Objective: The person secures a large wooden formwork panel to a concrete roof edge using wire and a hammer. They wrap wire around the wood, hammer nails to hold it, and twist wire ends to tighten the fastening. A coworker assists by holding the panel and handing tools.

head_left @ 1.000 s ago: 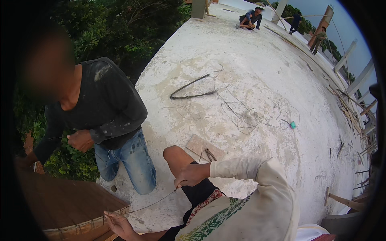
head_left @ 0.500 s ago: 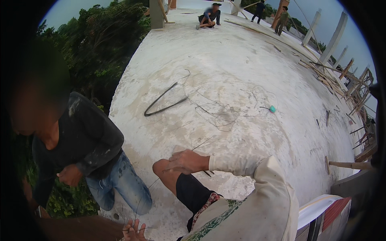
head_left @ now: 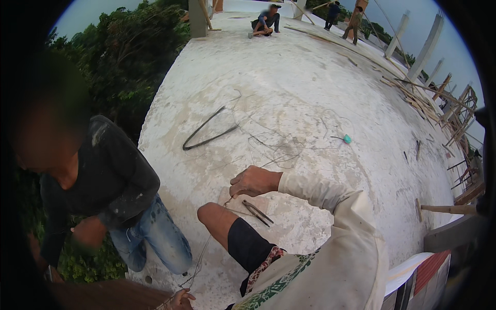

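Observation:
My right hand point(head_left: 256, 181), in a pale sleeve, is closed in a pinch on a thin wire point(head_left: 205, 247) just beyond my bent knee point(head_left: 214, 217). The wire runs down past the knee to my left hand point(head_left: 182, 299) at the lower edge, whose fingers are closed on its twisted end. Part of the left hand is cut off by the frame. Beside the knee, a pair of pincers point(head_left: 257, 213) lies on the pale concrete slab, below my right hand.
A bent bundle of dark wire point(head_left: 209, 135), loose thin wires point(head_left: 276, 150) and a small green object point(head_left: 347, 139) lie ahead. A co-worker point(head_left: 103, 175) is close on my left by the slab's edge. Timber point(head_left: 416, 101) lies at the right; people are farther off.
My right hand has moved up and away from the knee, uncovering the pincers. My left hand has dropped slightly and its fingers have closed. The co-worker's hand is blurred by motion.

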A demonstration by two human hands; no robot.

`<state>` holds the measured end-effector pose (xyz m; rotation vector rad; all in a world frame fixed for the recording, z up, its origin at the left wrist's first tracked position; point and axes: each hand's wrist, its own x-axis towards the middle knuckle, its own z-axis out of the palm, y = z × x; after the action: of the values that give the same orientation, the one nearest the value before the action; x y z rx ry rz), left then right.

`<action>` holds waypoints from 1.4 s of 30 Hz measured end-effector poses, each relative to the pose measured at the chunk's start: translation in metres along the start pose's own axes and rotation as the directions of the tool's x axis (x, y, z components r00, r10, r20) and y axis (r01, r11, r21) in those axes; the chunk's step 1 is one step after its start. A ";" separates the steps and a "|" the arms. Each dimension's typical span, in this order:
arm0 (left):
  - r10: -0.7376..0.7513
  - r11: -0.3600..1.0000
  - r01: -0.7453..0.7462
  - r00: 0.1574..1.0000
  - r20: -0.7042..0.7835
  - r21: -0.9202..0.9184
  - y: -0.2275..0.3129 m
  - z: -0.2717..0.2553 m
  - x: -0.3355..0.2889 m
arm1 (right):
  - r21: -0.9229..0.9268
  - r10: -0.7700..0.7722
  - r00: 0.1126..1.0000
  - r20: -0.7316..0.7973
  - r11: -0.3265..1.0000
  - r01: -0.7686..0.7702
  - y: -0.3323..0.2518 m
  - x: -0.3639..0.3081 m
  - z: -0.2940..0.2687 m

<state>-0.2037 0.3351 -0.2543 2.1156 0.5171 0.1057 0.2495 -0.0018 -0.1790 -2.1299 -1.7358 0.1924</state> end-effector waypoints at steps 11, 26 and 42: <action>-0.168 0.948 0.194 0.979 0.119 -0.254 -0.092 0.022 0.015 | 0.234 0.205 0.968 -0.143 0.958 -0.168 -0.017 -0.005 0.004; 0.329 0.943 -0.325 0.942 0.060 -0.067 0.142 0.123 0.118 | 0.108 0.045 0.945 -0.323 0.994 -0.010 -0.094 0.000 0.046; 0.651 0.746 -0.664 0.707 0.276 -0.057 0.158 0.134 0.139 | 0.516 0.127 0.990 -0.057 0.853 -0.080 -0.081 -0.059 0.072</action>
<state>0.0094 0.2100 -0.2188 2.2205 -0.4404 0.1960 0.1382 -0.0306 -0.2223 -1.7993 -1.3261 0.5212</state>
